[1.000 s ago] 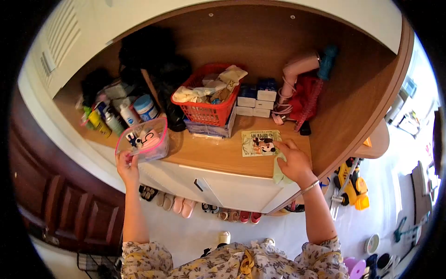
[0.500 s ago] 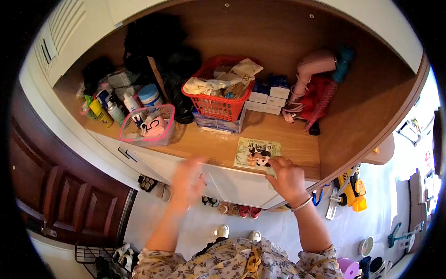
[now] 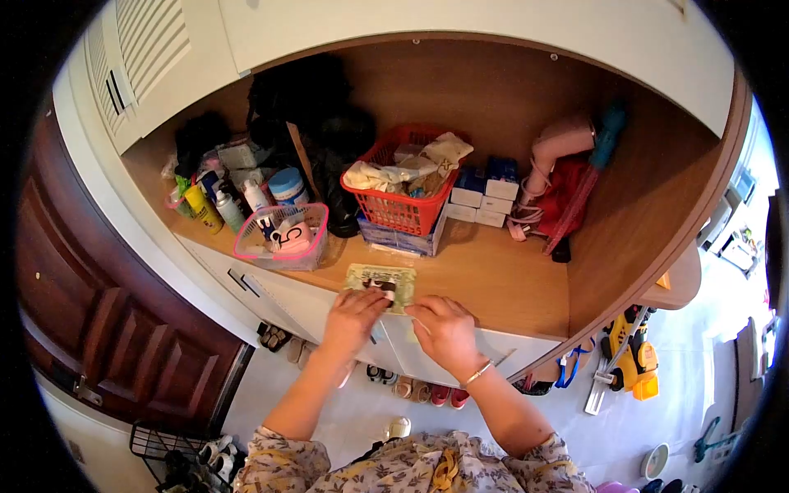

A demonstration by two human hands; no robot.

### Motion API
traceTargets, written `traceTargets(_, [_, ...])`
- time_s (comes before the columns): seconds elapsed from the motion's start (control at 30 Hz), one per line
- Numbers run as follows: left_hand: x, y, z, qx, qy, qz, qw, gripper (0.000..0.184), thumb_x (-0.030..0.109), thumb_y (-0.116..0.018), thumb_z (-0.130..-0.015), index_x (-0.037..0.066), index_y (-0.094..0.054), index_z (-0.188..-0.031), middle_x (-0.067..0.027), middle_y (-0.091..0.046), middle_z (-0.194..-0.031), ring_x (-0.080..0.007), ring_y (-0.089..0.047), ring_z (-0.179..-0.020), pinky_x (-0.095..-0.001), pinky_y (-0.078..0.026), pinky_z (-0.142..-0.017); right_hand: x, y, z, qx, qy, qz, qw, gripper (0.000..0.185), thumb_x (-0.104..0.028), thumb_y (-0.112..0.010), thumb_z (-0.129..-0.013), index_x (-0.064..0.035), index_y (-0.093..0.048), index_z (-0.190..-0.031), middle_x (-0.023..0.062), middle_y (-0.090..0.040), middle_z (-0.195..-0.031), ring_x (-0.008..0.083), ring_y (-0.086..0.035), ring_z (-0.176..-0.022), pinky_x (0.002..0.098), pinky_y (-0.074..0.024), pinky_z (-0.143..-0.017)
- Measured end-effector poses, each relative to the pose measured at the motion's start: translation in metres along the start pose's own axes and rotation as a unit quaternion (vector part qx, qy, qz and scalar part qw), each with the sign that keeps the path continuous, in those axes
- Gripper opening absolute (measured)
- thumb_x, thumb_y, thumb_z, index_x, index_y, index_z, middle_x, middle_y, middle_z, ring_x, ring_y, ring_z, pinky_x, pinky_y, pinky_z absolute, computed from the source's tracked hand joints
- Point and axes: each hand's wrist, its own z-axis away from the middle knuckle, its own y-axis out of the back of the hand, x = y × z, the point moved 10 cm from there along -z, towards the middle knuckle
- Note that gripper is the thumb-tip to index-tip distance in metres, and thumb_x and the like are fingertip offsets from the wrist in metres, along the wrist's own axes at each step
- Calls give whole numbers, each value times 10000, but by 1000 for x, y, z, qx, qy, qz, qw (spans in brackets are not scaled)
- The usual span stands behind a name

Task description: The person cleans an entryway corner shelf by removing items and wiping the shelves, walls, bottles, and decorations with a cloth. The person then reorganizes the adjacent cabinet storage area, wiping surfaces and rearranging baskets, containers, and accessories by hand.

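A pale green booklet with a black-and-white cow picture lies near the front edge of the wooden shelf. My left hand rests on its lower left part, fingers stretched out over the cow picture. At the booklet's lower right corner my right hand is closed in a pinch on the edge. The left thumb is hidden from view. Behind the booklet stands a red plastic basket with cream cloth in it, on top of a blue-and-white package.
To the left is a clear basket with a pink rim, beside several bottles and a blue-lidded tub. Small white-and-blue boxes and a pink hair-dryer-like device stand at the right. Shoes line the floor below the cabinet.
The booklet has moved left along the shelf edge. My left hand has come up onto it, and my right hand has shifted left with its corner. The view has tilted slightly.
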Motion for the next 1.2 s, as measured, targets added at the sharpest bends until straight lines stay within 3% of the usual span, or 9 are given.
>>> traceTargets(0.2, [-68, 2, 3, 1, 64, -80, 995, 405, 6, -595, -752, 110, -674, -1136, -64, -667, -1166, -242, -596, -1132, -437, -452, -953, 65, 22, 0, -33, -117, 106, 987, 214, -92, -686, -743, -104, -674, -957, 96, -639, -952, 317, -618, -898, 414, -510, -768])
traceTargets(0.27, [-76, 1, -1, 2, 75, -66, 995, 381, 5, -615, -756, 86, -671, -1124, -91, -655, -1170, -290, -598, -1105, -429, -456, -947, 87, 46, -1, 45, -144, 211, 966, 242, -171, -652, -795, -94, -641, -1024, 113, -624, -978, 306, -593, -957, 435, -488, -811])
traceTargets(0.33, [-79, 18, -13, 40, 141, -24, 989, 414, 33, -670, -758, 75, -633, -1168, -144, -602, -1222, -341, -575, -1109, -437, -451, -959, 109, 46, 12, 40, -190, 189, 963, 269, -186, -654, -807, -94, -629, -1058, 122, -621, -1000, 319, -587, -973, 434, -483, -826])
traceTargets(0.43, [-29, 87, -66, 177, 81, -15, 981, 536, 87, -756, -716, 75, -583, -1222, -182, -519, -1299, -368, -533, -1147, -447, -445, -972, 121, 46, 15, 12, -252, 168, 953, 303, -208, -654, -826, -92, -619, -1104, 135, -619, -1029, 338, -578, -999, 434, -476, -853])
traceTargets(0.47, [-22, 95, -82, 176, 75, 8, 981, 592, 125, -781, -703, 88, -566, -1254, -191, -492, -1322, -387, -484, -1201, -454, -430, -997, 122, 42, 16, -13, -265, 168, 950, 309, -214, -652, -833, -91, -620, -1115, 138, -620, -1037, 344, -575, -1009, 435, -474, -864])
traceTargets(0.63, [-2, 93, -139, 148, 42, 12, 988, 651, 191, -834, -648, 113, -568, -1237, -176, -498, -1274, -387, -451, -1217, -464, -427, -1000, 122, 41, 21, 23, -241, 150, 959, 268, -209, -654, -824, -88, -632, -1062, 144, -619, -1036, 346, -578, -997, 439, -480, -850])
traceTargets(0.8, [-8, 70, -160, 117, 39, -42, 992, 467, 167, -831, -605, 106, -624, -1019, -114, -531, -1051, -347, -493, -1063, -458, -490, -835, 122, 44, 19, 36, -254, 157, 954, 208, -201, -657, -813, -88, -639, -987, 140, -617, -1005, 344, -581, -978, 445, -483, -833])
traceTargets(1.03, [-23, 73, -177, 126, 26, -36, 991, 390, 119, -819, -571, 103, -643, -919, -120, -558, -967, -383, -490, -1044, -459, -473, -833, 119, 46, 19, 43, -242, 174, 954, 205, -209, -658, -809, -82, -635, -969, 129, -613, -946, 344, -578, -942, 448, -481, -808])
traceTargets(1.2, [-22, 102, -176, 163, 25, -39, 986, 375, 100, -821, -578, 82, -654, -913, -115, -575, -959, -355, -517, -999, -436, -473, -843, 117, 51, 19, 56, -226, 174, 957, 202, -218, -649, -819, -79, -631, -964, 127, -613, -945, 342, -577, -936, 449, -478, -804])
